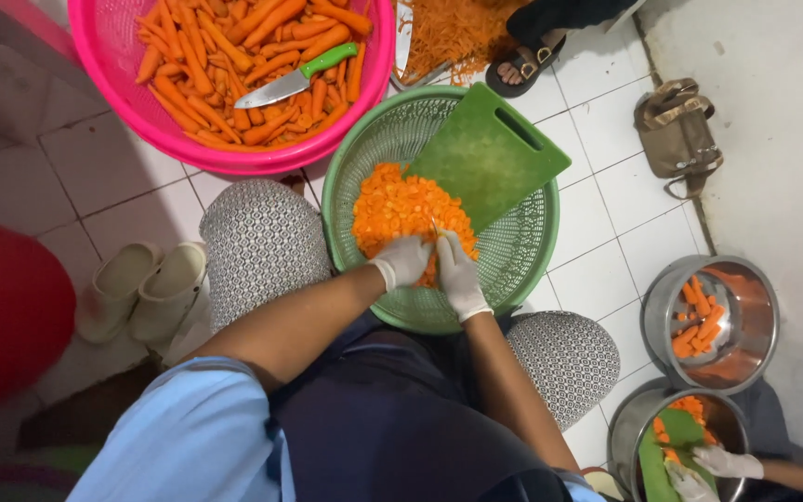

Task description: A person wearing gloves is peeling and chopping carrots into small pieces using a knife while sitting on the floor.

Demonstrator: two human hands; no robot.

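A green mesh basket sits between my knees and holds a heap of orange carrot slices. A green cutting board leans in it, tilted against the far rim. Both my hands wear white gloves and meet at the near edge of the heap. My left hand is curled over some slices. My right hand lies beside it, fingers stretched onto the slices. What is under the palms is hidden.
A pink basket of peeled carrots with a green-handled knife stands at the back. At right are two steel bowls with carrot pieces, another person's gloved hands, and a brown bag. White boots stand at left.
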